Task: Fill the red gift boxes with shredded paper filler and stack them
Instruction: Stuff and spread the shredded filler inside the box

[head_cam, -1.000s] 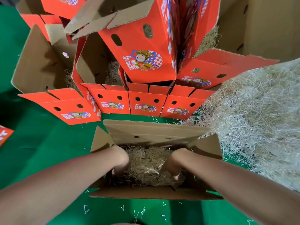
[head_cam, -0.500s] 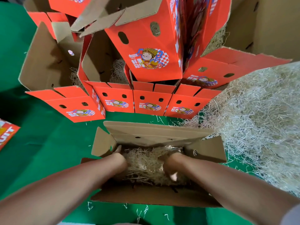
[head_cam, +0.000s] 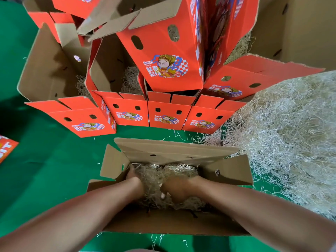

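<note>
Head view: open box (head_cam: pixel 227 171) holds shredded paper (head_cam: pixel 169 174).

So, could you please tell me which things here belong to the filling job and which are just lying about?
In use: open box, filler inside, left hand, right hand, loose filler pile, stacked red boxes.
Lying about: flat red carton, stray shreds.

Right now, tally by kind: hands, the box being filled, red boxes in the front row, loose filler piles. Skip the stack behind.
hands: 2 (left hand, right hand)
box being filled: 1
front-row red boxes: 4
filler pile: 1
Total: 8
</note>
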